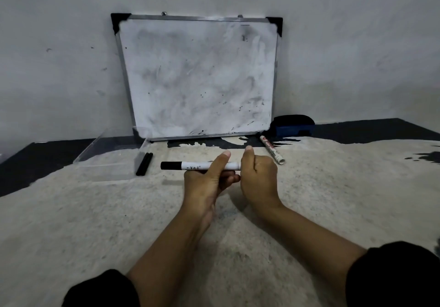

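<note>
A white marker (pixel 190 165) with a black cap at its left end lies level in front of me, held above the surface. My left hand (pixel 209 178) grips its barrel, thumb laid up over it. My right hand (pixel 258 175) is curled round the marker's right end, thumb pointing up. A smudged whiteboard (pixel 200 78) with black corner pieces leans against the wall behind.
A second white marker (pixel 272 150) lies to the right, near a dark blue eraser (pixel 291 125) at the board's foot. Two black caps or pens (pixel 144 164) lie beside a clear plastic tray (pixel 112 154) on the left. The worn surface has dark patches at the back.
</note>
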